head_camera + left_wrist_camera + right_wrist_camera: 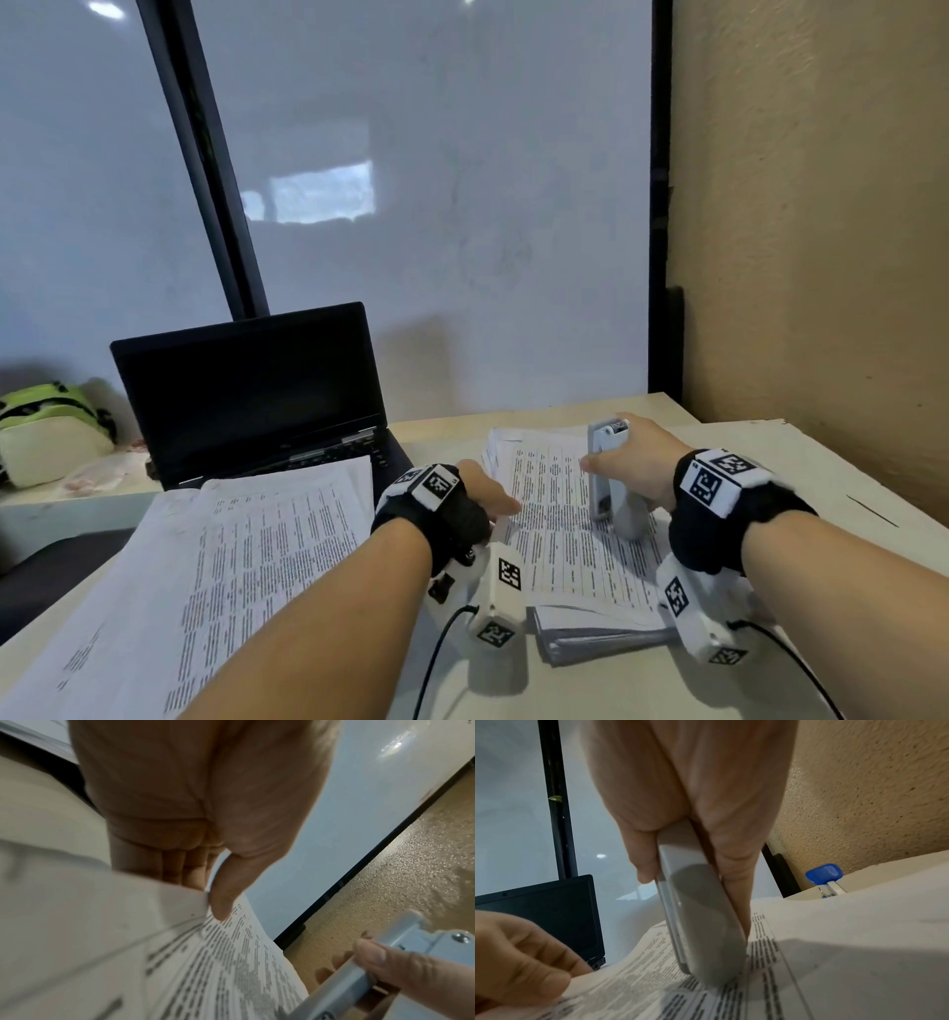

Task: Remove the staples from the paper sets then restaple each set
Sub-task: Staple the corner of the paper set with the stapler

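Colours on the surface (642,678) – pale beige
Grey stapler (700,923), white papers (565,539) with black print, black laptop (246,390), blue staple remover (824,874) – green-and-cream bag (46,426).

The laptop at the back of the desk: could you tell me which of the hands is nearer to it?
Left. The left hand pinches the paper set's edge just beside the laptop; the right hand grips the stapler farther right.
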A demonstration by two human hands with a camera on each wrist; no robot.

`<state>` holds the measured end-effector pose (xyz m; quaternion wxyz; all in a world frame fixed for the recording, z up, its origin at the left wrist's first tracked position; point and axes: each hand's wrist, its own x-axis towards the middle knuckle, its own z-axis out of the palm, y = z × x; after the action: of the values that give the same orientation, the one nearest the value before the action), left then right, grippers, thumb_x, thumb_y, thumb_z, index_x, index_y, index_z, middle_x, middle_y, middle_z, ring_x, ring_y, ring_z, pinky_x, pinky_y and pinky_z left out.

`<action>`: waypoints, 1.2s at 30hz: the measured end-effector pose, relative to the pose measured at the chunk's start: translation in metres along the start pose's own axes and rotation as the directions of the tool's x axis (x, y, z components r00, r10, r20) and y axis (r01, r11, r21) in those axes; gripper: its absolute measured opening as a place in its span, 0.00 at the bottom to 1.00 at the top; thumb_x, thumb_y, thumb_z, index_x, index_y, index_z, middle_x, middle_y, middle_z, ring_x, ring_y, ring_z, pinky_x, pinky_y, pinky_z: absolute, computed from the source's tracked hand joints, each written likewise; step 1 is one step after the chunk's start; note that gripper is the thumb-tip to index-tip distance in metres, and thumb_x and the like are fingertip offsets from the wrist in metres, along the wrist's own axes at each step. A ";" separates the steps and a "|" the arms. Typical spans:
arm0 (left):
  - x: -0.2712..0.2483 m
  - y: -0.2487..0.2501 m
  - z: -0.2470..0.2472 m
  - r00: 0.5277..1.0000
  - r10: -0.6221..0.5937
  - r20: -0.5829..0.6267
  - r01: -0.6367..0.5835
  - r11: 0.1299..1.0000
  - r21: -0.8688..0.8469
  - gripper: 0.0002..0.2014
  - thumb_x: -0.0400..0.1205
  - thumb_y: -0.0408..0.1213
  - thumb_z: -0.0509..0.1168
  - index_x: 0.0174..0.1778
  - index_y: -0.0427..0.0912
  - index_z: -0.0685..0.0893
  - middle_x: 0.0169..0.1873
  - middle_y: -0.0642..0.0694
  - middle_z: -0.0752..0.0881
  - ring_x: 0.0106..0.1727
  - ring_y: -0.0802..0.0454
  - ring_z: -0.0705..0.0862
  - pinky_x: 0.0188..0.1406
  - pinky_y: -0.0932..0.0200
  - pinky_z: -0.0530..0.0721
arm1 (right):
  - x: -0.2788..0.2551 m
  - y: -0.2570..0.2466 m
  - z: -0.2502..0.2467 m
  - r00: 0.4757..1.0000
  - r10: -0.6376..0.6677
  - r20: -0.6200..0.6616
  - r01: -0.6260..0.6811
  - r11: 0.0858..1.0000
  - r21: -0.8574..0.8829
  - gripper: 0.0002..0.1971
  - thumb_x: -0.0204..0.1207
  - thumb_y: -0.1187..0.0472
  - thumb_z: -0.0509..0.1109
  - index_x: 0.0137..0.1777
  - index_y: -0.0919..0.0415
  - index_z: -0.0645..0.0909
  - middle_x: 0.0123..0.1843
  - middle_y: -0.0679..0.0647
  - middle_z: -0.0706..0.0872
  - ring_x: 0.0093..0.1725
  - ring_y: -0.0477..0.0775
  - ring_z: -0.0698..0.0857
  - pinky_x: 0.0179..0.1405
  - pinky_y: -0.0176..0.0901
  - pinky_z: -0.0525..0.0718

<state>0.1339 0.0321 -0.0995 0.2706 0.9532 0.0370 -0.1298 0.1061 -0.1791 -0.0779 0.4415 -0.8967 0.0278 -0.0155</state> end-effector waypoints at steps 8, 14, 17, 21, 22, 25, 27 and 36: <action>-0.036 -0.004 0.012 0.993 -0.019 0.119 0.048 0.968 -0.248 0.08 0.74 0.32 0.76 0.37 0.31 0.86 0.36 0.35 0.91 0.43 0.39 0.92 0.51 0.42 0.89 | -0.013 0.000 -0.015 0.996 -0.082 -0.043 0.082 0.997 0.011 0.31 0.71 0.55 0.79 0.72 0.62 0.73 0.47 0.50 0.76 0.31 0.43 0.72 0.28 0.37 0.68; -0.062 0.005 0.014 0.993 0.051 0.108 -0.025 0.974 -0.224 0.10 0.73 0.34 0.77 0.42 0.33 0.85 0.42 0.35 0.91 0.42 0.38 0.92 0.47 0.39 0.90 | -0.026 -0.004 -0.021 0.994 -0.090 -0.066 0.091 0.996 0.003 0.27 0.71 0.55 0.79 0.68 0.56 0.73 0.49 0.50 0.77 0.35 0.45 0.76 0.31 0.38 0.72; -0.072 0.014 0.013 0.988 0.123 0.096 -0.123 0.992 -0.006 0.34 0.71 0.44 0.80 0.68 0.37 0.73 0.59 0.38 0.85 0.58 0.40 0.87 0.59 0.42 0.86 | -0.030 0.000 -0.016 1.000 -0.027 0.014 0.028 0.998 -0.058 0.26 0.71 0.53 0.78 0.64 0.49 0.67 0.54 0.53 0.79 0.44 0.51 0.79 0.44 0.47 0.82; -0.085 0.019 0.016 0.967 0.244 0.070 -0.253 0.911 0.324 0.53 0.68 0.56 0.79 0.82 0.44 0.55 0.77 0.42 0.68 0.75 0.42 0.72 0.72 0.43 0.74 | -0.034 -0.002 -0.020 0.999 0.050 -0.010 -0.050 0.999 -0.001 0.27 0.75 0.57 0.74 0.72 0.55 0.69 0.41 0.54 0.80 0.31 0.49 0.77 0.26 0.40 0.75; -0.089 0.019 0.014 0.955 0.275 0.111 -0.296 0.897 0.328 0.54 0.68 0.57 0.79 0.83 0.47 0.54 0.79 0.44 0.66 0.77 0.43 0.70 0.75 0.44 0.72 | -0.035 -0.004 -0.021 0.999 0.045 -0.010 -0.045 0.999 -0.008 0.26 0.76 0.58 0.74 0.72 0.57 0.70 0.39 0.54 0.80 0.31 0.49 0.77 0.26 0.39 0.74; -0.103 0.020 0.007 0.914 0.305 0.269 -0.386 0.857 0.342 0.49 0.67 0.58 0.79 0.81 0.56 0.60 0.81 0.52 0.65 0.79 0.50 0.67 0.78 0.52 0.67 | -0.038 -0.012 -0.016 1.000 0.019 -0.008 -0.019 0.999 -0.043 0.19 0.77 0.61 0.72 0.66 0.60 0.74 0.35 0.52 0.78 0.31 0.48 0.76 0.26 0.37 0.72; -0.111 0.021 0.005 0.897 0.295 0.329 -0.415 0.817 0.401 0.45 0.68 0.57 0.79 0.79 0.58 0.64 0.80 0.55 0.66 0.79 0.52 0.67 0.77 0.55 0.66 | -0.037 -0.015 -0.013 1.000 0.014 -0.001 -0.014 0.998 -0.054 0.19 0.76 0.62 0.71 0.66 0.58 0.74 0.34 0.51 0.77 0.30 0.47 0.75 0.25 0.36 0.70; -0.112 0.022 0.004 0.853 0.450 0.264 -0.520 0.773 0.363 0.22 0.71 0.48 0.74 0.61 0.61 0.81 0.59 0.54 0.83 0.61 0.54 0.82 0.64 0.54 0.81 | -0.042 -0.012 -0.012 0.999 0.006 -0.039 -0.008 0.998 -0.062 0.17 0.76 0.61 0.72 0.63 0.58 0.75 0.36 0.51 0.77 0.30 0.48 0.75 0.27 0.38 0.71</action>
<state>0.0279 0.0113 -0.0618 0.0845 0.9515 -0.2619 -0.1373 0.0638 -0.1783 -0.0610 0.4128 -0.9094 0.0401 -0.0307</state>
